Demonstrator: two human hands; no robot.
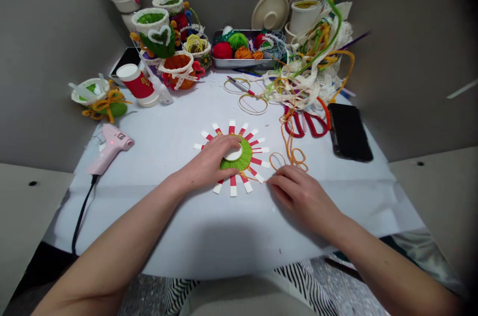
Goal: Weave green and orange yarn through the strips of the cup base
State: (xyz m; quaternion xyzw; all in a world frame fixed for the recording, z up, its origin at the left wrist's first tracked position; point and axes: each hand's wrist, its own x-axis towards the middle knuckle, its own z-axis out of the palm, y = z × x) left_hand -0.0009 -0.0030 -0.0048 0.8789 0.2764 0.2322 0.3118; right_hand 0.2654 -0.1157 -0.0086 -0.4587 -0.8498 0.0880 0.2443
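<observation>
A paper cut into red-and-white strips point(256, 161) lies spread out like a sun on the white table. Green yarn point(245, 156) is woven in a ring around its white round centre point(233, 152). My left hand point(209, 159) grips this piece, fingers over the top and thumb along the lower edge of the green ring. To the right, my right hand point(298, 189) pinches an orange yarn point(288, 141). The strand runs from the green ring's lower edge to my fingertips, and its loose loops trail up the table behind that hand.
A pink glue gun point(110, 147) lies at left, its cable off the edge. Red-handled scissors point(315, 124) and a black phone point(351, 132) lie at right. Behind stand yarn-covered cups point(157, 37), a red-and-white paper cup point(138, 86), a yarn tin point(242, 63) and piled lace point(317, 79).
</observation>
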